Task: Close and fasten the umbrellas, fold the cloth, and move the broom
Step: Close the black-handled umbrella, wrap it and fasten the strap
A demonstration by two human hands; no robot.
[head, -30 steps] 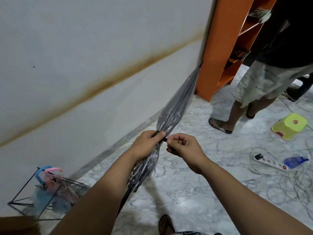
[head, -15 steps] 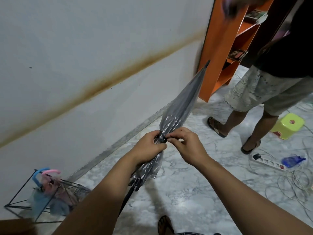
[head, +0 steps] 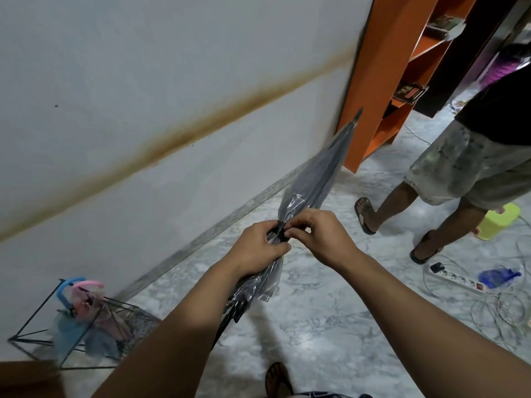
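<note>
While the left hand (head: 258,248) grips the folded canopy of the clear umbrella (head: 316,179), its fingers are curled fully round the gathered plastic at mid-length. The right hand (head: 321,237) meets it from the opposite side, with fingers bent and fingertips (head: 290,232) pinching the black strap (head: 283,234) that encircles the canopy. Both sets of fingertips are touching or just beside each other at the strap. Whether the strap is fully fastened cannot be determined.

Beyond the fingers, the umbrella tapers upward to its dark tip (head: 359,113), which points toward the orange shelf unit (head: 382,67). Below the left hand's fingers, loose plastic folds hang down and the black shaft runs back along the left forearm.

Well to the left of and below the fingers, a black wire stand (head: 34,326) sits on the marble floor (head: 330,326) against the white wall (head: 143,67). It holds two further umbrellas, one with a blue handle (head: 64,288) and one with a pink handle (head: 87,284).

To the right of the fingers, a second person's legs (head: 402,202) stand on the floor in sandals. Further right lie a green stool (head: 500,222), a white power strip (head: 457,280) and tangled cables (head: 505,311).
</note>
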